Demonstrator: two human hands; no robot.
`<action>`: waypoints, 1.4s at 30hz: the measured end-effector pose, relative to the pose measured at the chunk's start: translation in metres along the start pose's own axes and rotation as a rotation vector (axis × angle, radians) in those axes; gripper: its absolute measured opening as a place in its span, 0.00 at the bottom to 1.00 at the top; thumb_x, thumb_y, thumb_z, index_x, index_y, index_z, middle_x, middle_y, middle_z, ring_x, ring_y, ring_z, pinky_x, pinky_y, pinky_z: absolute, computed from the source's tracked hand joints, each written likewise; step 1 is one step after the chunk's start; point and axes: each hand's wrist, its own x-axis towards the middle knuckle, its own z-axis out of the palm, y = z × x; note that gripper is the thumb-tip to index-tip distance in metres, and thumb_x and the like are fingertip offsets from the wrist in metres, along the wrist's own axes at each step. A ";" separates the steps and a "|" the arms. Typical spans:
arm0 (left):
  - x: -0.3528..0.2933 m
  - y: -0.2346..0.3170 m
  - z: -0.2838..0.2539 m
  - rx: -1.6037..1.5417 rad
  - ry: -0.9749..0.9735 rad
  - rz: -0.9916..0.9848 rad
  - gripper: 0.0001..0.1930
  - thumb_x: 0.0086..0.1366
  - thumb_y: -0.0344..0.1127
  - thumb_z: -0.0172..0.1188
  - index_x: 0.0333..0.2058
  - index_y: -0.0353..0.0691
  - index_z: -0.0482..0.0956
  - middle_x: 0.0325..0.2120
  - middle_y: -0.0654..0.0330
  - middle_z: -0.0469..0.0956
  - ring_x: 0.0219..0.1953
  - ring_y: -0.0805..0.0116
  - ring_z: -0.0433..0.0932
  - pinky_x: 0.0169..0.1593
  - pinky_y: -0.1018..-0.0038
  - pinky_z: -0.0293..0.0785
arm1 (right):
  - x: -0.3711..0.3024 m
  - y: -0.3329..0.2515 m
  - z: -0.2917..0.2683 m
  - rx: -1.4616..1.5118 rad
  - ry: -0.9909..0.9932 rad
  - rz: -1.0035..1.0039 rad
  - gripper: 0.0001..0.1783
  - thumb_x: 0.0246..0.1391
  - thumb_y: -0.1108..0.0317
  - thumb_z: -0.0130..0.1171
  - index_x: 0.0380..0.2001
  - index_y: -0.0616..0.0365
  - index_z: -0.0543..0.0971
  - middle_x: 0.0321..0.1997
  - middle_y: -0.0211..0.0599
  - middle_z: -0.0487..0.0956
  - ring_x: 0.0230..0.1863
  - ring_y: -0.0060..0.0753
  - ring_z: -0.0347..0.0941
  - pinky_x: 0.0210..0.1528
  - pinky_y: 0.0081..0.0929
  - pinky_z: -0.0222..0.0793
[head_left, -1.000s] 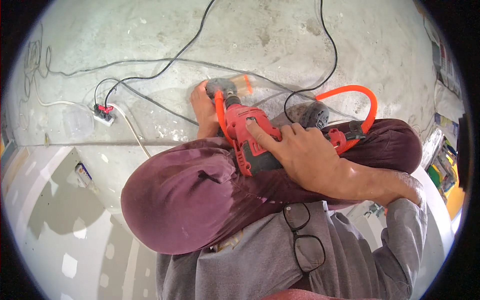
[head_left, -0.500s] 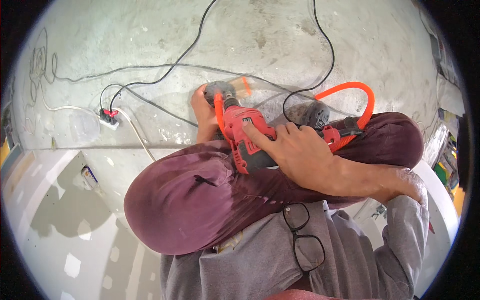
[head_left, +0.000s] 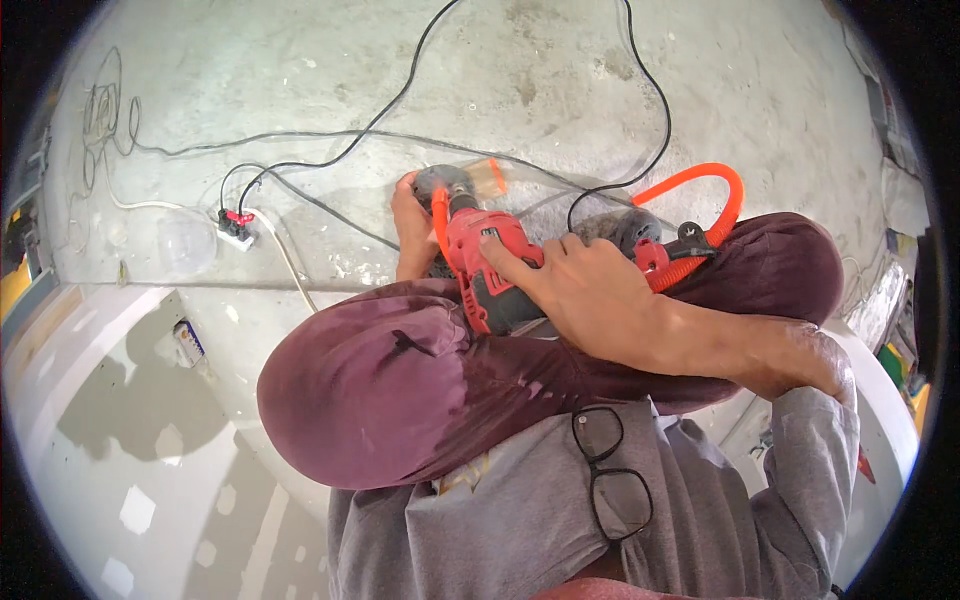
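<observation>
My right hand (head_left: 600,290) is closed over the body of a red and black corded power tool (head_left: 497,237), thumb along its red housing. The tool lies slanted above my lap, its front pointing to the floor. At that front end is a round grey, dusty head (head_left: 437,182). My left hand (head_left: 411,228) is curled against the left side of this head, its fingers partly hidden behind it. An orange hose (head_left: 738,190) loops at the tool's right, and a thinner orange piece runs beside its front. Touching or just behind the head lies a tan flat piece with an orange edge (head_left: 486,177).
Black cables (head_left: 380,115) cross the concrete floor (head_left: 500,90). At left are a power strip with plugs (head_left: 236,232) and a clear round container (head_left: 186,246). A dark rounded object (head_left: 632,232) sits behind the hose. My bent legs (head_left: 370,390) lie beneath the tool; glasses (head_left: 605,470) hang on my shirt.
The view has shifted slightly, so the power strip and floor cables at left appear farther right. Both hands keep their hold on the tool, which has barely moved.
</observation>
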 end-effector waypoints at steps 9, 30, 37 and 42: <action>0.002 -0.004 -0.001 0.014 -0.019 -0.143 0.35 0.60 0.36 0.76 0.59 0.31 0.66 0.48 0.42 0.80 0.47 0.51 0.83 0.52 0.60 0.78 | -0.001 0.008 -0.001 0.043 0.029 -0.032 0.41 0.49 0.68 0.70 0.66 0.58 0.65 0.32 0.47 0.84 0.34 0.49 0.85 0.35 0.40 0.79; 0.023 -0.009 -0.007 -0.257 0.150 -0.244 0.33 0.64 0.32 0.75 0.58 0.32 0.62 0.47 0.52 0.78 0.47 0.68 0.78 0.52 0.69 0.78 | 0.026 0.043 -0.006 0.030 0.022 -0.173 0.38 0.54 0.68 0.67 0.67 0.53 0.66 0.36 0.45 0.85 0.40 0.47 0.86 0.38 0.42 0.81; 0.029 -0.005 -0.008 -0.257 0.052 -0.270 0.34 0.63 0.31 0.75 0.59 0.33 0.61 0.48 0.53 0.77 0.47 0.68 0.77 0.53 0.69 0.78 | 0.022 0.056 -0.009 0.099 0.049 -0.179 0.34 0.54 0.70 0.66 0.64 0.53 0.68 0.35 0.44 0.85 0.39 0.49 0.87 0.38 0.44 0.81; 0.031 -0.007 -0.015 -0.221 -0.012 -0.296 0.32 0.64 0.29 0.74 0.59 0.33 0.63 0.48 0.53 0.79 0.48 0.68 0.78 0.53 0.69 0.79 | 0.025 0.059 -0.011 0.133 0.040 -0.169 0.28 0.56 0.68 0.65 0.60 0.58 0.74 0.37 0.42 0.87 0.42 0.44 0.87 0.40 0.44 0.82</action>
